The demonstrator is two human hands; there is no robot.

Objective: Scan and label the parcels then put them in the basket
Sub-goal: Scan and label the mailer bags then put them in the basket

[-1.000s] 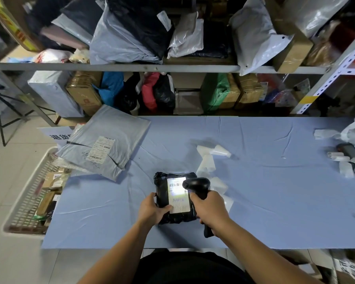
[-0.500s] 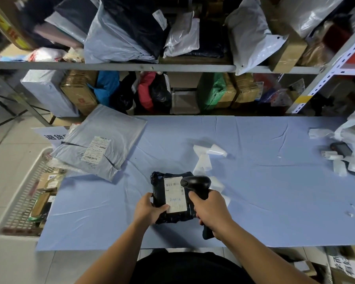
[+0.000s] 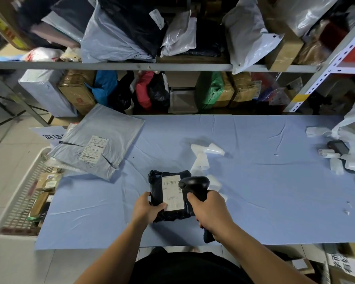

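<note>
A small black parcel point(image 3: 157, 186) with a white shipping label point(image 3: 172, 192) lies on the blue table point(image 3: 254, 181) near its front edge. My left hand point(image 3: 147, 209) grips the parcel's lower left corner, thumb on the label's edge. My right hand point(image 3: 210, 215) grips the handle of a black barcode scanner point(image 3: 194, 183), whose head sits over the parcel's right side. A grey mailer parcel point(image 3: 103, 140) with a label lies at the table's left edge. A slatted basket point(image 3: 19, 201) holding several parcels stands on the floor to the left.
Several white label backings point(image 3: 205, 154) lie behind the black parcel. More white scraps and a dark handheld device point(image 3: 337, 146) sit at the far right. Metal shelves point(image 3: 131, 65) packed with parcels and boxes stand behind the table. A white bag point(image 3: 353, 128) lies at the right edge.
The bright scanner light on the label a second ago is gone. Both hands and the parcel stay in nearly the same place; the view has shifted slightly.
</note>
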